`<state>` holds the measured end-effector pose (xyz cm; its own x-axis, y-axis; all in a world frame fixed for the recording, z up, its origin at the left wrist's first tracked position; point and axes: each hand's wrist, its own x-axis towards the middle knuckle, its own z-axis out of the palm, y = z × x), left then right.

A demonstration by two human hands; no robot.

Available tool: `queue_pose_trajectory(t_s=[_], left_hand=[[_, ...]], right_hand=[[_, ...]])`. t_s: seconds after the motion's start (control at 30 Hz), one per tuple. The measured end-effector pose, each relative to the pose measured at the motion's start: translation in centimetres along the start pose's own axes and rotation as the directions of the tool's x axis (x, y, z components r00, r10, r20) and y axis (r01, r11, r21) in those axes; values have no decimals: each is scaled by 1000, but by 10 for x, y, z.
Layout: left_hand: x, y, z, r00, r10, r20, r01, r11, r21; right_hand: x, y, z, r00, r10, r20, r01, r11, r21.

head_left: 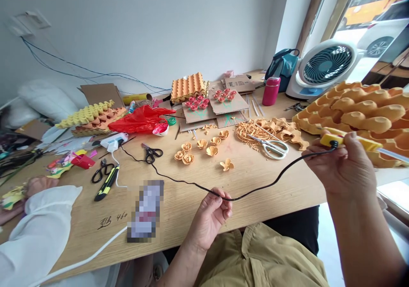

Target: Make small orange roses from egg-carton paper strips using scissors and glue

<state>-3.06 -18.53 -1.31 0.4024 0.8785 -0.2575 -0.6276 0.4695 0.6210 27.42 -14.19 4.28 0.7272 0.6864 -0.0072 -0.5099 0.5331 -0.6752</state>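
My right hand [348, 167] is closed around a yellow hot glue gun [367, 143], raised over the right side of the table. A clear glue stick [393, 151] pokes out of its right end. From its other end runs a black power cord [275, 181], which dips down to my left hand [212, 212]. The fingers of that hand pinch the cord above the table's front edge. Beyond the hands lie several orange flowers [211, 151] cut from egg-carton pulp, one [226, 164] apart from the others.
White-handled scissors [275, 147] lie by orange scraps [255, 133]. Egg trays [358, 108], a fan [329, 65] and a pink cup [271, 91] stand right. Red flowers sit on cardboard [200, 114]. Left are a blurred phone-like object [145, 212], a cutter [107, 184] and a co-worker's sleeve [41, 219].
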Motion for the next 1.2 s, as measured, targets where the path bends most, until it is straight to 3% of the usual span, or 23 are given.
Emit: queue_pose_trajectory(t_s=[0.07,0.13,0.23,0.3,0.4,0.47,0.53,0.63,0.67,0.73,0.8,0.87,0.93,1.07,1.2], left_hand=[[0,0,1,1000,8,-6,-9,1000,-1],[1,-1,2,1000,18,-22,-18,1000,-1],[5,-4,1,999,17,-51,-16,1000,22],[8,-7,-1,998,-11,-60,14,998,58],[9,-10,-5,994,-99,-36,104,978,180],[7,-10,-3,988,-155,5,144,932,334],[5,-7,6,987,-147,68,90,845,528],[9,-1,32,966,73,249,-243,591,770],[13,0,42,928,161,335,-371,463,805],[26,-2,60,844,220,490,-534,249,808],[41,-10,71,804,135,580,-592,76,802],[55,-21,75,793,-63,605,-605,-195,772],[62,-30,74,799,-193,569,-595,-379,708],[56,-37,67,816,-352,459,-578,-475,664],[41,-34,62,801,-349,486,-597,-508,620]], right_hand=[[1,2,0,993,-114,29,114,993,-26],[1,2,0,942,-333,27,332,926,-180],[-4,-6,-2,791,-604,100,567,661,-491],[-7,-13,-5,688,-694,212,642,447,-623],[-9,-23,-12,643,-689,335,602,184,-777],[-7,-25,-16,667,-665,336,501,66,-863],[-4,-23,-19,688,-657,310,420,12,-907],[-5,-16,-20,724,-610,322,414,10,-910],[-6,-14,-19,740,-579,342,425,9,-905],[-12,-11,-18,780,-501,375,440,13,-898],[-17,-9,-17,798,-438,415,457,-10,-889],[-22,-7,-17,781,-425,457,494,-25,-869],[-25,-4,-17,779,-438,449,526,65,-848],[-25,7,-18,885,-335,324,446,406,-798],[-26,18,-17,931,-232,283,360,444,-820]])
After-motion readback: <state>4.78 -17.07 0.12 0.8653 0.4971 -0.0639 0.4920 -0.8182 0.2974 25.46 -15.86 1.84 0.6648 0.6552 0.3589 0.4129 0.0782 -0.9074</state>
